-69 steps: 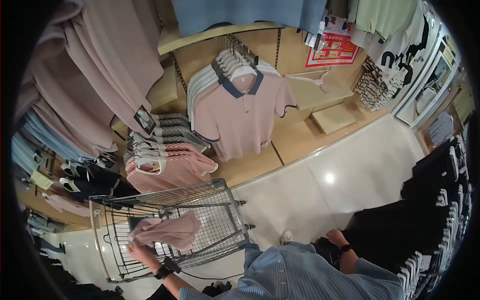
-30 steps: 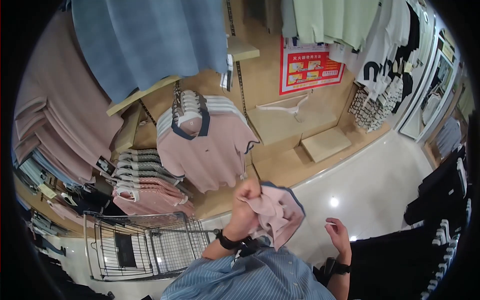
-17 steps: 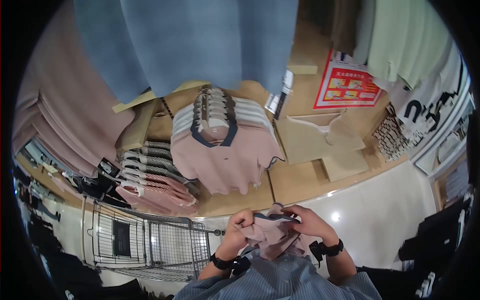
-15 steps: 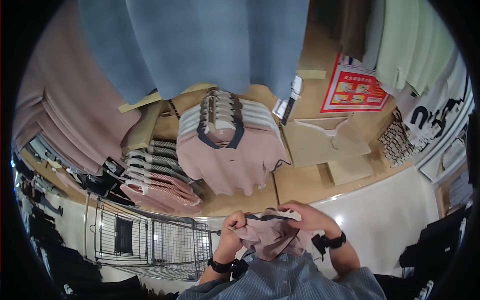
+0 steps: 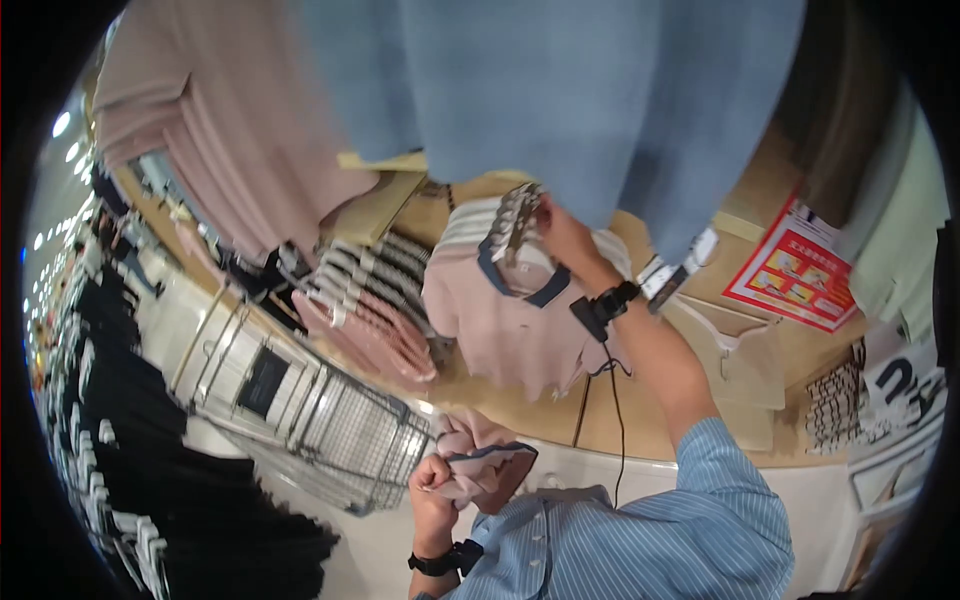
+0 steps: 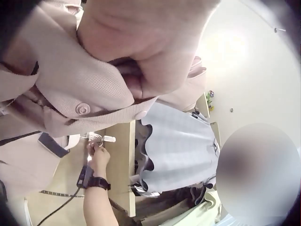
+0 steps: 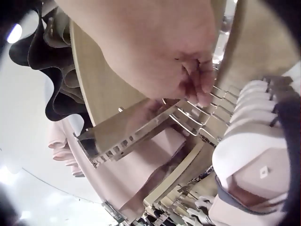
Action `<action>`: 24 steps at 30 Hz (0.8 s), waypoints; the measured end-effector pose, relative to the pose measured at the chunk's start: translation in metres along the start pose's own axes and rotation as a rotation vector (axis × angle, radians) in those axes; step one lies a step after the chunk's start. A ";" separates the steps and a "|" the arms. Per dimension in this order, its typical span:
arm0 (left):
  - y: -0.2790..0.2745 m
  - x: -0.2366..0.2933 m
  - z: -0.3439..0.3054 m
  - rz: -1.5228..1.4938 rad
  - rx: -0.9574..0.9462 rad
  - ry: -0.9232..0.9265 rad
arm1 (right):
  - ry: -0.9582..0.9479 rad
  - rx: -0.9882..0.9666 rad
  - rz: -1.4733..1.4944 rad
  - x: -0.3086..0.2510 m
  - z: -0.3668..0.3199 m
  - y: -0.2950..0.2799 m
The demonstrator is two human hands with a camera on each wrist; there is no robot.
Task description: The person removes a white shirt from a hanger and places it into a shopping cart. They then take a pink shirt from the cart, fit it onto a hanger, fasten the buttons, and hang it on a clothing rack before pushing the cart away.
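Observation:
A crumpled pink polo shirt (image 5: 478,468) with a dark blue edge is gripped by my left hand (image 5: 432,498) in front of my body. The left wrist view shows that hand (image 6: 146,42) close up, fingers curled into the buttoned pink cloth (image 6: 80,89). My right hand (image 5: 568,240) reaches to the top of the hanging pink polos (image 5: 500,345). In the right wrist view its curled fingers (image 7: 200,89) hold hanger hooks (image 7: 218,109) beside the metal rail (image 7: 122,143); the exact hook is unclear. White hangers (image 7: 237,150) hang below.
Blue garments (image 5: 520,90) hang above the right hand. A wire shopping cart (image 5: 350,420) stands at the left, near striped shirts (image 5: 375,285) and black clothes (image 5: 180,500). An empty white hanger (image 5: 728,340) and a red sign (image 5: 800,265) are at the right.
My right hand has left the crumpled polo and moved up to the hanging polos' hooks. My left hand still grips the polo, now farther left. The view has tilted and shifted.

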State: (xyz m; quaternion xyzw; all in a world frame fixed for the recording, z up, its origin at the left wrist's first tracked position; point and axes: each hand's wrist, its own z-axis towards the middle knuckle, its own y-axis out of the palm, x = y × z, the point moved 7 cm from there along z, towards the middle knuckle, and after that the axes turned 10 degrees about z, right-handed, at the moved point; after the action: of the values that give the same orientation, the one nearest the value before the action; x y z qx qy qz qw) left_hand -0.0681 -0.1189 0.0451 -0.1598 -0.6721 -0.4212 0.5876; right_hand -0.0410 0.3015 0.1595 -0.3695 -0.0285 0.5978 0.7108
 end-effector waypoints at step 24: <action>-0.037 -0.016 0.012 -0.057 0.047 -0.062 | 0.135 -0.016 0.102 -0.043 -0.014 -0.035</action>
State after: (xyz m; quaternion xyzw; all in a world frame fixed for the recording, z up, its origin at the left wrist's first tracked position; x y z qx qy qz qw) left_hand -0.0978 -0.1275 0.0166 -0.1396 -0.7042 -0.4166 0.5577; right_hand -0.0173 0.2567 0.1861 -0.4155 0.0335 0.6069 0.6767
